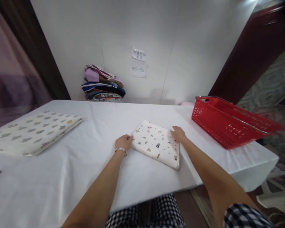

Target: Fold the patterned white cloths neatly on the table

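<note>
A wide table [61, 190] draped in a white sheet fills the view, running back to a pale wall [180, 47] with two paper notes [139, 61] stuck on it. Over at the right edge sits a red plastic basket [230, 123], and from here I cannot see anything inside it. Far left, a large folded cloth with grey leaf shapes [33, 133] lies flat, well apart from the action. At the back against the wall, a stack of folded colourful fabrics [103, 85] waits.

Centre stage now: a small white printed cloth [156, 144], already folded into a neat, thick rectangle, lies flat on the sheet between the two arms. It looks square-edged and tidy, so the folding itself appears finished; judging by how things lie, what remains is squaring it off or moving it elsewhere, and it has not been lifted.

The left hand [123, 142], silver bangle [121, 150] on the wrist, has its fingers curled at the cloth's near-left corner, touching the edge; whether it pinches or only presses, I cannot tell. The right hand [178, 133] lies on the far-right corner, fingers pressing down loosely, not closed around anything.
</note>
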`<state>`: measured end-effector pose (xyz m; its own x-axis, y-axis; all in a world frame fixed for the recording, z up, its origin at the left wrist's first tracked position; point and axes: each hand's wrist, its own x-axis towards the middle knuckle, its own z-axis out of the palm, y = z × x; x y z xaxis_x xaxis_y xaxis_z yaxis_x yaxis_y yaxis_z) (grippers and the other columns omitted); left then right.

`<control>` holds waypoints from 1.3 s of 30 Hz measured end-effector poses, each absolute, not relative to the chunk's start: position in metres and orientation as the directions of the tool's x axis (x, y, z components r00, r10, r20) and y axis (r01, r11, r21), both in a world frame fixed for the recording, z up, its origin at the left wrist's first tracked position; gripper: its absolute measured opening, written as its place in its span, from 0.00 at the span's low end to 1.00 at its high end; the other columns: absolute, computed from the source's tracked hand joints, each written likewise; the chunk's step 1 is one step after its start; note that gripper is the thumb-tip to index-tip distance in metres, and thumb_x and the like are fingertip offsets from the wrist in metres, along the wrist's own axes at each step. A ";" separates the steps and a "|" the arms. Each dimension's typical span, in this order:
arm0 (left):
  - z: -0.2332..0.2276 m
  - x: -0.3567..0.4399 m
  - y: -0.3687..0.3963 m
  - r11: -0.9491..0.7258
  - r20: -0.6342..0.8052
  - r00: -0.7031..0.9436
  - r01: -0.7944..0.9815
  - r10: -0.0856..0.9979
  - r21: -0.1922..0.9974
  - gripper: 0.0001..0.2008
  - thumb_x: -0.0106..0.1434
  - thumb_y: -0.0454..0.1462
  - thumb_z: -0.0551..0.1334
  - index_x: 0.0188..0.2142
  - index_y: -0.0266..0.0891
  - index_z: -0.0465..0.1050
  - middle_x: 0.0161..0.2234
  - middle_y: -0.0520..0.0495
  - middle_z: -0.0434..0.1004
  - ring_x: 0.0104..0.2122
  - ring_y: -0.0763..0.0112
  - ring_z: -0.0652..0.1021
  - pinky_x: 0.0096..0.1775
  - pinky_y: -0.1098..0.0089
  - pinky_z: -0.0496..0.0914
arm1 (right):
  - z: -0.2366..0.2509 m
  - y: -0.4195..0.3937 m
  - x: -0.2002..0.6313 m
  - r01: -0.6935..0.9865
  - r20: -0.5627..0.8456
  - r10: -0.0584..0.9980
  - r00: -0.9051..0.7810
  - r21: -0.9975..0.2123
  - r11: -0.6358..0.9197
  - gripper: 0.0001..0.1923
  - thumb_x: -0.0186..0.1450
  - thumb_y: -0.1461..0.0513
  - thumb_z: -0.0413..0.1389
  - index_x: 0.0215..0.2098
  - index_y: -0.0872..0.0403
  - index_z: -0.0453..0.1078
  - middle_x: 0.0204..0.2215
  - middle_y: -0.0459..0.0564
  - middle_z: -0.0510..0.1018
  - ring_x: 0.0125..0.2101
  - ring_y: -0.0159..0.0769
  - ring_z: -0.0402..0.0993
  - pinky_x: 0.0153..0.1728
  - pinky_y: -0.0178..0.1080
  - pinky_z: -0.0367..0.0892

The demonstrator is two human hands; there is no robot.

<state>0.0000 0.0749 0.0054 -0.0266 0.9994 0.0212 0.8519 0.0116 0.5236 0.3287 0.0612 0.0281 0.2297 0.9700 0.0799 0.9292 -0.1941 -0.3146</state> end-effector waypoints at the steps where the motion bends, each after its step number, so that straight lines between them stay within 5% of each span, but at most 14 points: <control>1: 0.007 0.002 0.072 -0.009 0.076 -0.035 0.858 0.997 0.513 0.16 0.59 0.45 0.51 0.38 0.43 0.74 0.38 0.48 0.76 0.39 0.63 0.75 0.42 0.66 0.67 | 0.029 0.056 0.313 0.943 0.098 0.979 0.180 -0.299 -0.144 0.26 0.62 0.60 0.47 0.59 0.54 0.57 0.59 0.54 0.58 0.60 0.46 0.47 0.58 0.49 0.45; 6: 0.011 0.028 0.063 -0.358 0.364 0.231 0.873 0.902 0.332 0.22 0.61 0.45 0.51 0.53 0.41 0.64 0.56 0.46 0.63 0.57 0.62 0.59 0.57 0.63 0.53 | 0.017 -0.009 0.227 0.934 0.057 0.973 -0.224 -0.272 0.231 0.30 0.65 0.50 0.40 0.62 0.52 0.47 0.62 0.52 0.49 0.62 0.43 0.39 0.58 0.51 0.38; 10: 0.004 0.045 0.065 -0.424 0.158 0.396 0.878 0.904 0.222 0.28 0.61 0.50 0.48 0.57 0.40 0.58 0.62 0.46 0.50 0.61 0.59 0.50 0.58 0.53 0.46 | 0.006 -0.049 0.206 0.923 0.070 0.946 -0.318 -0.203 0.325 0.33 0.64 0.47 0.42 0.63 0.52 0.45 0.63 0.54 0.47 0.62 0.45 0.38 0.58 0.52 0.38; 20: 0.009 0.045 0.057 -0.346 0.003 0.352 0.918 0.936 0.196 0.29 0.62 0.52 0.44 0.58 0.42 0.54 0.63 0.46 0.45 0.61 0.58 0.49 0.53 0.54 0.56 | -0.009 -0.085 0.269 0.964 0.188 0.948 -0.256 -0.025 0.265 0.25 0.65 0.59 0.44 0.60 0.56 0.53 0.60 0.57 0.56 0.59 0.44 0.49 0.57 0.48 0.44; 26: 0.026 0.038 -0.011 -0.386 -0.024 0.400 0.897 0.916 0.217 0.24 0.60 0.53 0.47 0.43 0.41 0.71 0.50 0.41 0.69 0.45 0.58 0.72 0.45 0.63 0.64 | 0.006 -0.082 0.343 0.996 0.150 0.984 -0.092 0.005 0.092 0.24 0.62 0.69 0.42 0.56 0.52 0.59 0.58 0.54 0.61 0.58 0.43 0.52 0.57 0.54 0.37; 29: 0.038 0.041 -0.022 -0.359 0.006 0.366 0.910 0.931 0.209 0.24 0.60 0.53 0.47 0.39 0.40 0.72 0.42 0.39 0.73 0.46 0.57 0.71 0.45 0.62 0.64 | 0.017 -0.071 0.342 0.996 0.145 0.986 -0.087 -0.016 0.090 0.26 0.59 0.70 0.44 0.55 0.53 0.61 0.59 0.54 0.59 0.60 0.43 0.45 0.57 0.53 0.34; 34: 0.042 0.068 0.018 -0.499 0.202 0.466 0.849 0.862 0.173 0.28 0.61 0.52 0.48 0.54 0.40 0.62 0.59 0.44 0.56 0.60 0.59 0.52 0.58 0.60 0.51 | 0.028 -0.034 0.293 0.948 0.103 0.970 -0.222 -0.211 0.240 0.26 0.62 0.62 0.43 0.59 0.55 0.55 0.60 0.52 0.55 0.61 0.38 0.42 0.59 0.46 0.39; 39: 0.011 0.078 0.062 -0.353 0.057 0.350 0.908 0.935 0.226 0.34 0.60 0.54 0.45 0.61 0.37 0.51 0.64 0.43 0.41 0.62 0.58 0.43 0.59 0.55 0.43 | 0.019 -0.003 0.281 0.977 -0.039 0.995 -0.093 -0.196 0.084 0.31 0.65 0.50 0.41 0.61 0.58 0.50 0.62 0.57 0.48 0.62 0.45 0.39 0.58 0.50 0.40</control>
